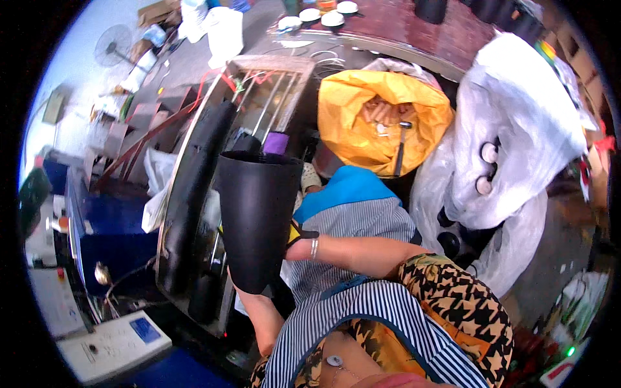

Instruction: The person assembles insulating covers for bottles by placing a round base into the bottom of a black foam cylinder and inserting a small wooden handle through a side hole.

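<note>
A large black tapered cylinder (pixel 259 220), like a tall cup with its wide rim upward, is held up in front of me. My right hand (pixel 299 244), in a yellow-and-black glove with silver bangles at the wrist, grips its right side; the fingers are hidden behind it. My left forearm rises to the cylinder from below. That hand is almost wholly hidden, with only a sliver of yellow showing at the cylinder's left edge. Just past the rim stands a purple cylindrical piece (pixel 276 143). Beyond and to the left is a long framed machine (pixel 169 213) with black rollers and metal rods.
A yellow sack (pixel 339 123) holds brownish pieces, with a black-handled hammer (pixel 401 149) across its edge. White sacks (pixel 517 116) with black-and-pale items stand on the right. A reddish table (pixel 401 32) at the back bears black cylinders and white-topped items. A white control box (pixel 116 349) sits lower left.
</note>
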A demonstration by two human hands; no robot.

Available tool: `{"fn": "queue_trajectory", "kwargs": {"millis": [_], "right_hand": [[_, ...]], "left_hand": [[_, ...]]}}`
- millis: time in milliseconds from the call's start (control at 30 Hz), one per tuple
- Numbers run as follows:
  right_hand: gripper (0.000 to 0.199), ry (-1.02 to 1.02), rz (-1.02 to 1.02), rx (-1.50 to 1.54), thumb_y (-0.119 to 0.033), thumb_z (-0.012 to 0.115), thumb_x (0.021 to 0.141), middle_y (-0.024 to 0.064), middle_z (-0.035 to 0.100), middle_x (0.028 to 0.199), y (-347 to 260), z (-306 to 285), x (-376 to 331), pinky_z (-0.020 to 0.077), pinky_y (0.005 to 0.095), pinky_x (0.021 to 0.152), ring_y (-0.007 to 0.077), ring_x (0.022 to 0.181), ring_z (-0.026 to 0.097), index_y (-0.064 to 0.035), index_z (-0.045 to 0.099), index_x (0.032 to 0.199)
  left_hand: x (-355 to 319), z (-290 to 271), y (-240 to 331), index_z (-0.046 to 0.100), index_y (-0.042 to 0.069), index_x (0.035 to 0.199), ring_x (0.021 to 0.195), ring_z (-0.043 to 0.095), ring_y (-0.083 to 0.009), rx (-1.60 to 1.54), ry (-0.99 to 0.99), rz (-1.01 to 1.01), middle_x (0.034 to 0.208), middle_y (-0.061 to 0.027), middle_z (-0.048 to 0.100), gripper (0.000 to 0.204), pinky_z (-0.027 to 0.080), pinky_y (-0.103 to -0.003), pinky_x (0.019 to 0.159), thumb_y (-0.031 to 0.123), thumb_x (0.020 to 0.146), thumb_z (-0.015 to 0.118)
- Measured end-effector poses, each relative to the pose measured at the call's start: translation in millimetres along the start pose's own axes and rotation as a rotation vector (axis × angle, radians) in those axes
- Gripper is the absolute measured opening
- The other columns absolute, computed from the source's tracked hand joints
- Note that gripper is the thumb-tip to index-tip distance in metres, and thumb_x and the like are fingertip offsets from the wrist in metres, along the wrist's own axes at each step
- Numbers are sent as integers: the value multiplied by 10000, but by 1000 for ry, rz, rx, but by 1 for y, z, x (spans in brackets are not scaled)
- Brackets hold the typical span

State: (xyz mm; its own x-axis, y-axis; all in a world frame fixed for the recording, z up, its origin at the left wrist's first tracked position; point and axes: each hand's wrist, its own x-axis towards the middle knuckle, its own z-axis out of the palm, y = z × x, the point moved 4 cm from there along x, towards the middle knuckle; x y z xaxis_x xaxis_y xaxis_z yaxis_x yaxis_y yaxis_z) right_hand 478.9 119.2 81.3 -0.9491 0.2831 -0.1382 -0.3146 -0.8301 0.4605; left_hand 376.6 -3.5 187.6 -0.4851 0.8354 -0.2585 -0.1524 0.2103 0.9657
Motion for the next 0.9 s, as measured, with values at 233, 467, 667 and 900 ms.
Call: {"fn": "queue_trajectory", "kwargs": {"millis": [233,467,667,900], "right_hand": [[453,-143,-621,-430,-276,580,927,150,591,1266,-113,103,-108,405,459,1054,316,1168,567,-31,510,1301],[216,900,-1401,-2729,1,605,766,87,628,1027,-244,112,-318,463,355,883,273,1020,600,-78,648,963],[253,1367,-775,-2916,-206,663,767,112,603,1063,-278,61,-303,491,440,806,322,1003,581,-125,646,1006],[281,1352,-700,-2411,-200,581,854,192,570,1254,-364,32,-143,452,449,928,376,1104,568,-130,657,1115]], "left_hand": [[18,16,-39,534,-13,1233,1162,557,-286,-659,-69,-461,1252,-139,574,418,436,-445,1020,327,991,499],[22,37,-30,471,56,1160,1214,482,-265,-294,-84,70,1123,-113,591,413,344,-432,1075,257,879,698],[36,59,-43,537,65,1034,1192,494,-309,-88,-263,174,1006,-105,599,294,332,-445,1052,38,773,669],[39,61,-38,547,73,1042,1231,475,-328,42,-305,130,952,-98,636,338,320,-472,1047,48,734,685]]}}
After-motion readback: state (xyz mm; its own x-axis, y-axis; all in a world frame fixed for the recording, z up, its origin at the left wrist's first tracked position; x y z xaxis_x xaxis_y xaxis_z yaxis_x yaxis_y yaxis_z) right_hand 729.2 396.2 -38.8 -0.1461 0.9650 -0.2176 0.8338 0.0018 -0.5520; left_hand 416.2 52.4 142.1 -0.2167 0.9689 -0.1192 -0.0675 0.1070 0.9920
